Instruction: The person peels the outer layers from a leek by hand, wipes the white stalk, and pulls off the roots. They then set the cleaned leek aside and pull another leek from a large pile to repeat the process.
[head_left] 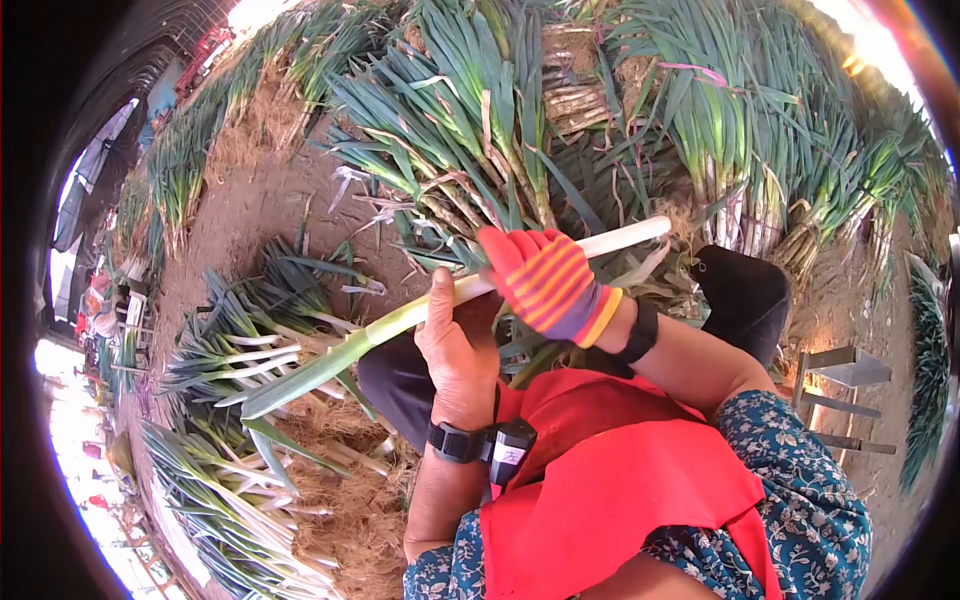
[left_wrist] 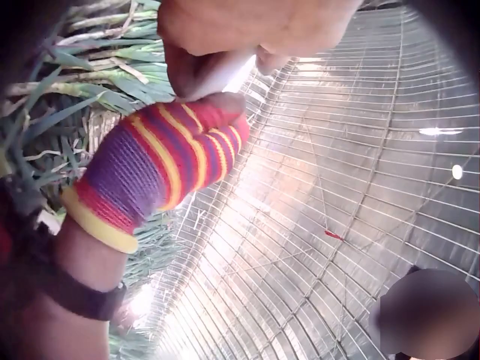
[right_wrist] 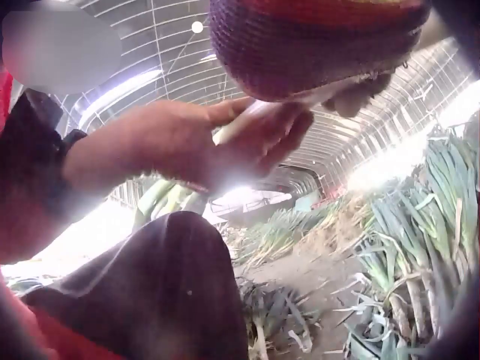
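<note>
A long leek [head_left: 395, 322] lies slantwise over the person's lap, its green leaf end to the left and its white root end to the upper right. The bare left hand [head_left: 458, 362] grips it around the middle, thumb pointing up along the near side. Further toward the white end, the right hand [head_left: 548, 285], in a striped knit glove, has its fingers curled round the shaft. The left wrist view shows the glove [left_wrist: 172, 154] close below the bare fingers, with pale stalk between them. In the right wrist view, the left hand [right_wrist: 199, 142] partly hides the stalk.
Leeks with white stalks and brown roots [head_left: 340, 500] are heaped at the left. A large leafy leek bundle [head_left: 470, 130] lies ahead, with more bundles [head_left: 740, 110] at the right. A metal-topped stool [head_left: 850, 366] stands right. The person's knee [head_left: 745, 300] rises beside the right forearm.
</note>
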